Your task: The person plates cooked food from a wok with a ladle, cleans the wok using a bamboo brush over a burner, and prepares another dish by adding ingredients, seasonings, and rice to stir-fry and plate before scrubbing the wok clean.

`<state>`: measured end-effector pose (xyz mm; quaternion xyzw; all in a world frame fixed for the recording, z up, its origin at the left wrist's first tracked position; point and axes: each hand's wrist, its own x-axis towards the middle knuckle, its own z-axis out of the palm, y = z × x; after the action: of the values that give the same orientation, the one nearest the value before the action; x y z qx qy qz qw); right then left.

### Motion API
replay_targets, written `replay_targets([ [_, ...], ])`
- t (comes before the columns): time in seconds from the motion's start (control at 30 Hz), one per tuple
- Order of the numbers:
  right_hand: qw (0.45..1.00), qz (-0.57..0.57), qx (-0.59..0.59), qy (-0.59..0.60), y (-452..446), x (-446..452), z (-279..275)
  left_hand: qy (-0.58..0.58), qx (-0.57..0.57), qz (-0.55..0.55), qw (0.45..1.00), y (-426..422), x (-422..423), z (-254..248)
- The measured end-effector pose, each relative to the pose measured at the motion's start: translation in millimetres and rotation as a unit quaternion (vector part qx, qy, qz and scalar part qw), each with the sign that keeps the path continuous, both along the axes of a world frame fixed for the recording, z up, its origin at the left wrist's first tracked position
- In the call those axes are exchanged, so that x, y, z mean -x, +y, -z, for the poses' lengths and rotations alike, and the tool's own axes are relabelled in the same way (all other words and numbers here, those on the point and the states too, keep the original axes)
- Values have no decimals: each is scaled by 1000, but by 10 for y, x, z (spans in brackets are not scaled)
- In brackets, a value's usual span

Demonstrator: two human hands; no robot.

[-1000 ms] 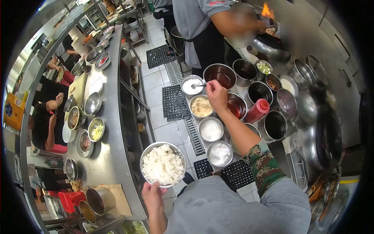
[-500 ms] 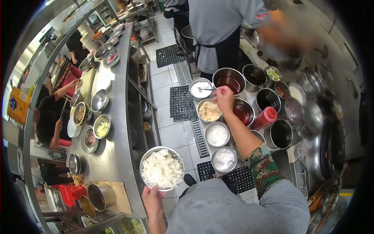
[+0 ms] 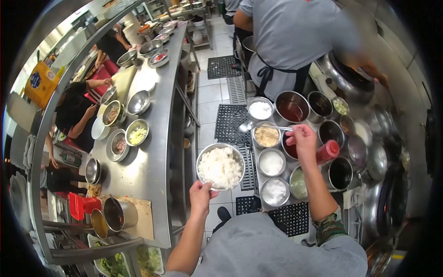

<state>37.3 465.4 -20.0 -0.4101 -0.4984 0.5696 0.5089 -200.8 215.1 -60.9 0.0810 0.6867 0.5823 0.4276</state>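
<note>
My left hand [image 3: 201,197] grips the near rim of a metal bowl [image 3: 198,162] heaped with white rice [image 3: 220,167]. In my right hand [image 3: 302,137] is the handle of a long metal spoon [image 3: 279,128]. The spoon reaches leftward above a container of tan powder [image 3: 266,136], and its tip, which carries something white, is up and right of the rice bowl. Behind it stands a container of white granules [image 3: 260,110]. Two more containers of white seasoning, one [image 3: 271,163] and another [image 3: 275,191], sit nearer me.
Pots of dark sauce [image 3: 292,107] and a red squeeze bottle [image 3: 328,151] stand on the right. A steel counter [image 3: 161,111] with ingredient bowls runs along the left. A co-worker in a grey shirt [image 3: 295,41] stands ahead by a wok [image 3: 346,83]. Black mats [image 3: 230,122] lie on the floor.
The spoon has come out of the far white container, and its tip now hangs nearer the rice bowl. My view has shifted, and the co-worker ahead has leaned to the right.
</note>
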Motion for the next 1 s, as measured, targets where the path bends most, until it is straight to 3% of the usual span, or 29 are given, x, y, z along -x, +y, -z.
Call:
replay_targets([
  [0.07,988,40,-90,-116,-118,27,26,-25,-16,17,999,197,-55,29],
  [0.17,908,79,-245,-330,-186,43,257,-60,-33,36,997,231,-40,-11],
  [0.23,889,77,-264,-367,-148,59,402,-75,-45,34,996,242,-30,-46],
  [0.53,909,66,-222,-346,-74,7,645,-56,-14,25,998,-9,-105,-186],
  [0.63,926,46,-159,-339,30,20,662,-46,-3,13,999,-112,-81,-122],
  [0.7,959,36,-53,-276,36,53,638,-56,-10,1,998,-171,-95,-105],
  [0.83,966,51,-43,-250,95,-100,708,-65,-14,-11,998,-245,-112,-63],
  [1.0,990,45,18,-134,-45,-391,428,-62,-8,-15,998,-262,-65,-72],
])
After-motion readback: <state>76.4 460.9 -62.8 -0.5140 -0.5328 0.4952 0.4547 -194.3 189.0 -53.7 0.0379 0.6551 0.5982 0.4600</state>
